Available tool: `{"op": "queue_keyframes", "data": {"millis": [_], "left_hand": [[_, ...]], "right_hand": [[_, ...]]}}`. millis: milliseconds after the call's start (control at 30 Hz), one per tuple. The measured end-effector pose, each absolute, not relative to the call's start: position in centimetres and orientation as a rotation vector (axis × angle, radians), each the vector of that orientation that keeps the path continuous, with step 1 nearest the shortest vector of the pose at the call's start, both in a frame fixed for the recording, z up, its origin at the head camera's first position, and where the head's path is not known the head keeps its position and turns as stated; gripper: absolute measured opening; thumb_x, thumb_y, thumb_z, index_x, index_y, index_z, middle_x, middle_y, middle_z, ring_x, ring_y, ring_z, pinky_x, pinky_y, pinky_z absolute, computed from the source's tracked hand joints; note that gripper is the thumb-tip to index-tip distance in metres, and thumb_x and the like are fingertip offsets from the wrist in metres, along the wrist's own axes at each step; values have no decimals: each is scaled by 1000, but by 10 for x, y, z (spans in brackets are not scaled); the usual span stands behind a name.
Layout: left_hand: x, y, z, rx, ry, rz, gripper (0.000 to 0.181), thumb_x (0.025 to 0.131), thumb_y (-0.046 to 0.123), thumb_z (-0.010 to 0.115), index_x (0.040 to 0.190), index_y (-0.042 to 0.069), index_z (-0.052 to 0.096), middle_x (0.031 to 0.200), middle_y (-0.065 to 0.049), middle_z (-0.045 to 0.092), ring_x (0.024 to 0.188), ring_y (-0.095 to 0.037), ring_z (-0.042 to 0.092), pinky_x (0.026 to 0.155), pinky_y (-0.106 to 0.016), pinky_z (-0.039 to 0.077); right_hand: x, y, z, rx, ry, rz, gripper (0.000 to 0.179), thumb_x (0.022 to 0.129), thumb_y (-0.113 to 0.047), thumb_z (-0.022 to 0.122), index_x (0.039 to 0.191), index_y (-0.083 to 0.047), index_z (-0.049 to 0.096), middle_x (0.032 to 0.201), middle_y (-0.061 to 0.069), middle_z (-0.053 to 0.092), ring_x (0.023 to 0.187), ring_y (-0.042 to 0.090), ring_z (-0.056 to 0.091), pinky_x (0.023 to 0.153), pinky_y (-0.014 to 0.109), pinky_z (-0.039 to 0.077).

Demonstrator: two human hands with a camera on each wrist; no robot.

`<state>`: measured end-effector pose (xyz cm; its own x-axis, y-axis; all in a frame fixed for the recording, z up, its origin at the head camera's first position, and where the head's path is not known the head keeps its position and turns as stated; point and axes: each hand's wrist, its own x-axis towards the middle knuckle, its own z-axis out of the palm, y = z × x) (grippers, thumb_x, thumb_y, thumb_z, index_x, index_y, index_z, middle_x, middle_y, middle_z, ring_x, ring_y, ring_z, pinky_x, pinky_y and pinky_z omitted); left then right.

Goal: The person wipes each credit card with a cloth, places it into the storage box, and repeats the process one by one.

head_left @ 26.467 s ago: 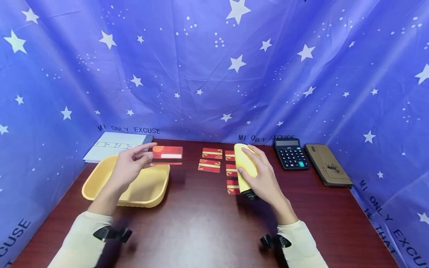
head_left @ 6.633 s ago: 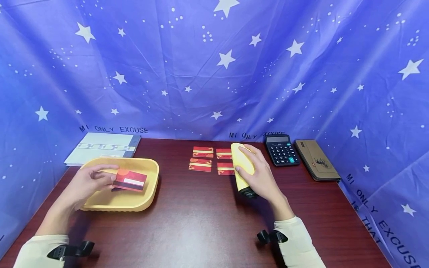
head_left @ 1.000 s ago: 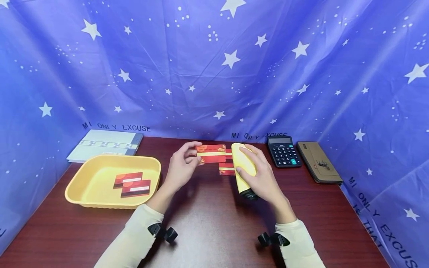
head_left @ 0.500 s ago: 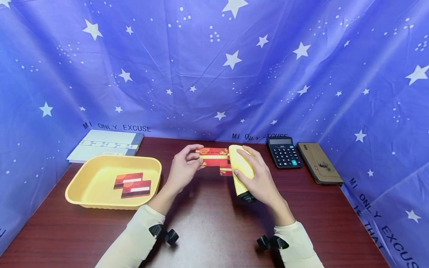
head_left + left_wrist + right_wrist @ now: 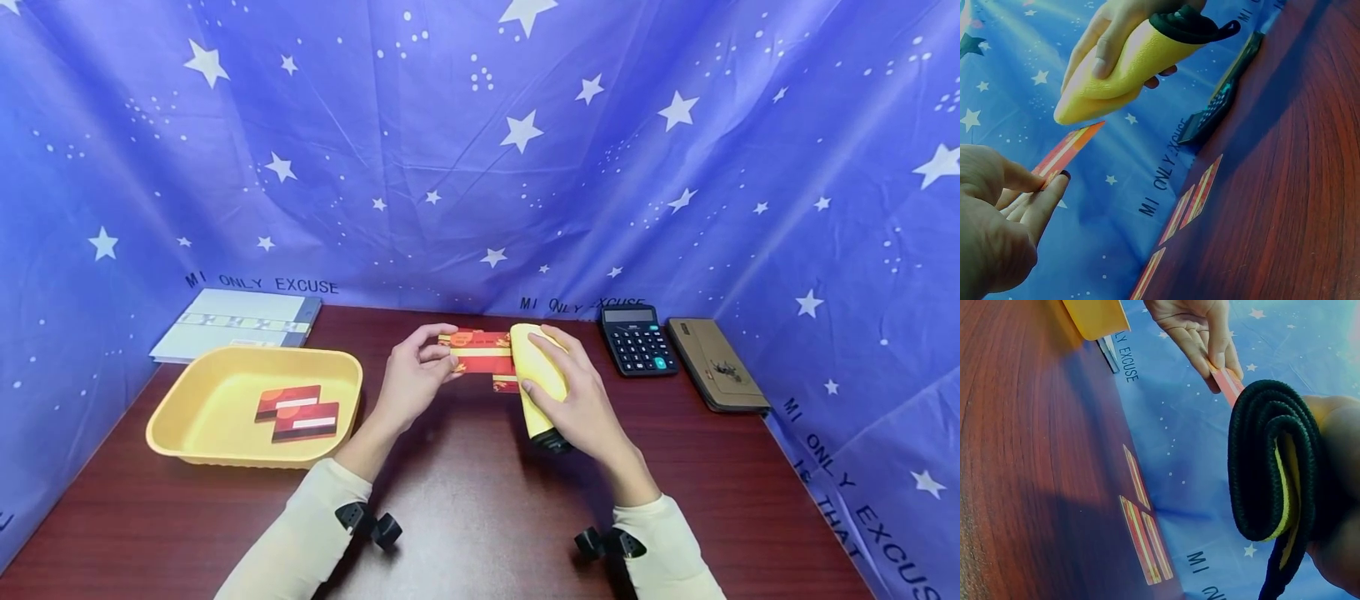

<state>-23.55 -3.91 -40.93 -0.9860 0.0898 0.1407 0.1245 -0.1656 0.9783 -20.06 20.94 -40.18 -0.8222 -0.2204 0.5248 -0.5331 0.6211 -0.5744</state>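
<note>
My left hand [image 5: 411, 375] pinches a red card [image 5: 480, 354] with a yellow stripe by its left end, thumb and fingers on its two faces. My right hand [image 5: 581, 392] grips a folded yellow cloth [image 5: 538, 375] with black edging. The left wrist view puts the cloth's far end right at the free end of the raised card. Beneath them, three more red cards [image 5: 1200, 192] lie on the table; the head view mostly hides these. Two cards [image 5: 306, 422], showing dark stripes and white panels, overlap in a yellow tray [image 5: 174, 429] at the left.
A white-grey folder [image 5: 236, 317] lies behind the tray. At the back right are a black calculator [image 5: 640, 342] and a brown wallet [image 5: 717, 367]. A blue curtain with stars [image 5: 420, 150] hangs round the dark red table [image 5: 457, 517].
Fewer cards lie on the table than earlier, and two are in the tray. The left hand left the tray and lifted another card. In the last second, card and cloth came together.
</note>
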Motion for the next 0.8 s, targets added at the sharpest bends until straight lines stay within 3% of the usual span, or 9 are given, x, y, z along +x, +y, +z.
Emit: {"op": "queue_keyframes", "data": {"millis": [100, 333, 600, 800], "left_hand": [[-235, -38, -409, -291, -1991, -2403, 44, 91, -16, 62, 132, 0, 62, 89, -13, 70, 79, -12, 73, 84, -41, 67], [-232, -35, -409, -370, -1948, -2485, 44, 93, -17, 58, 135, -5, 56, 91, -10, 69, 82, -11, 72, 94, -53, 62], [-229, -31, -407, -380, -1923, -2564, 47, 94, -17, 58, 139, -7, 52, 96, -11, 70, 85, -11, 72, 91, -44, 64], [-228, -28, -407, -397, -1896, -2603, 45, 94, -17, 58, 137, -3, 55, 98, -10, 72, 88, -12, 74, 91, -42, 65]], "right_hand": [[-200, 208, -403, 603, -2445, 1059, 65, 87, -15, 81, 147, -22, 58, 156, 5, 48, 142, 24, 48, 110, 43, 48], [-201, 206, -404, 615, -2440, 1049, 65, 87, -15, 82, 147, -22, 58, 156, 6, 49, 143, 25, 48, 112, 47, 47], [-199, 203, -402, 620, -2443, 1046, 64, 87, -15, 81, 147, -22, 58, 155, 6, 49, 141, 25, 49, 110, 48, 48], [-195, 199, -400, 636, -2433, 1046, 64, 87, -16, 81, 147, -21, 58, 156, 7, 48, 143, 25, 48, 112, 40, 47]]}}
